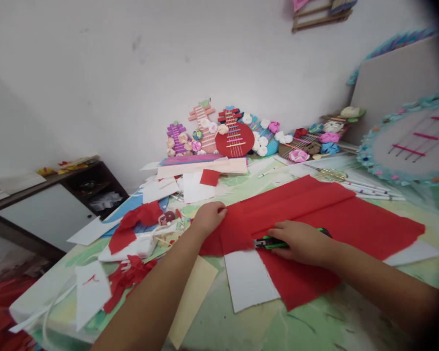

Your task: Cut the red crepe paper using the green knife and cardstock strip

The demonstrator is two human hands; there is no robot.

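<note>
A large red sheet (366, 224), cloth or crepe paper, lies folded over on the table, with a white card (247, 282) sticking out from under its near side. My left hand (210, 217) is at the sheet's left end, its fingers curled and pinching the edge. In my right hand (302, 241) is a green and black utility knife (274, 242), held low over the sheet. Its metal blade points left and touches the red material just above the white card. Part of the knife's handle is hidden by my fingers.
Red scraps (133, 224) and a cream paper strip (193, 297) lie at left. Scissors (327, 173) and several white pens (373, 190) rest behind the sheet. Decorated lute-shaped crafts (234, 139) lean on the wall. A low cabinet (47, 214) stands beyond the table.
</note>
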